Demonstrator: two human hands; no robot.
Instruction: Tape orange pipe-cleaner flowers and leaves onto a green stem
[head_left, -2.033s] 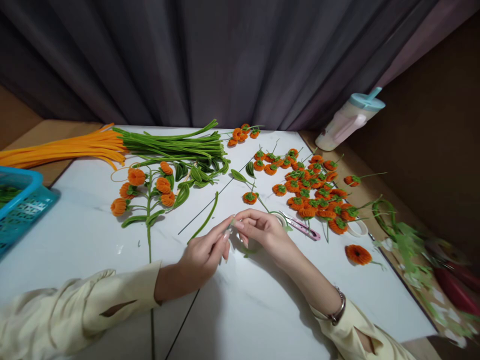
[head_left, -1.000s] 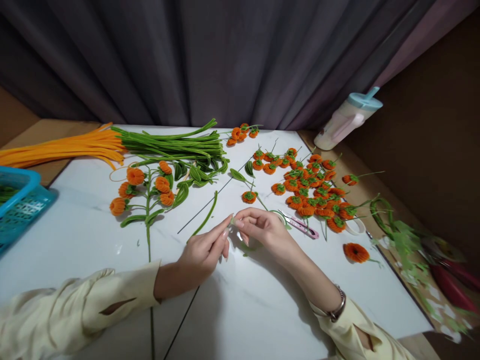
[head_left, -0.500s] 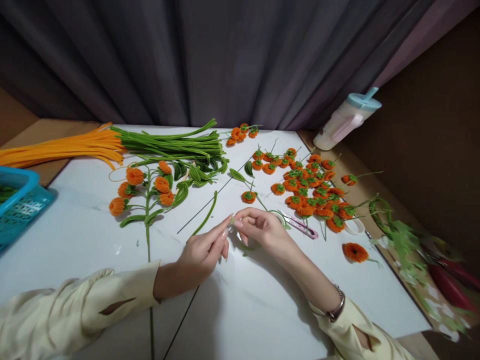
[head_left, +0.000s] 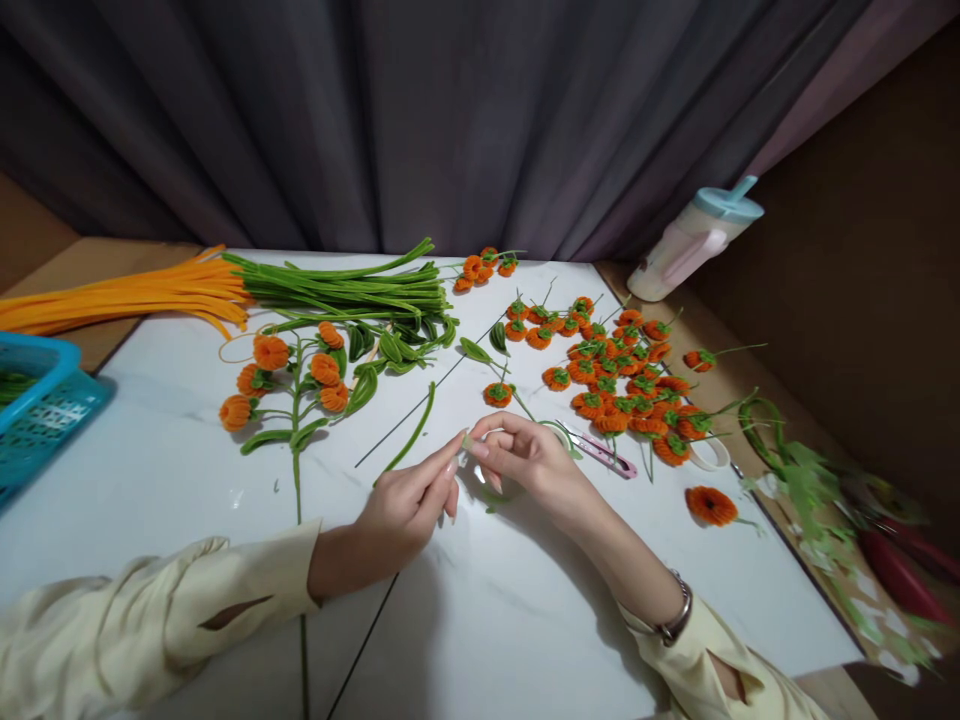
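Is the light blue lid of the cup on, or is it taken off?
On: the light blue lid covers the top of the cup, and a straw rises from it.

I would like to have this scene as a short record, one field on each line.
Left hand: pinching a small pale green strip
Right hand: pinched at the same strip
Beside right hand: pink cutter
Table: white
Right side: many orange flowers, loosely heaped
Left side: one flowered stem; blue basket at the edge
Far left: orange bundle, green bundle
Far right: lidded cup
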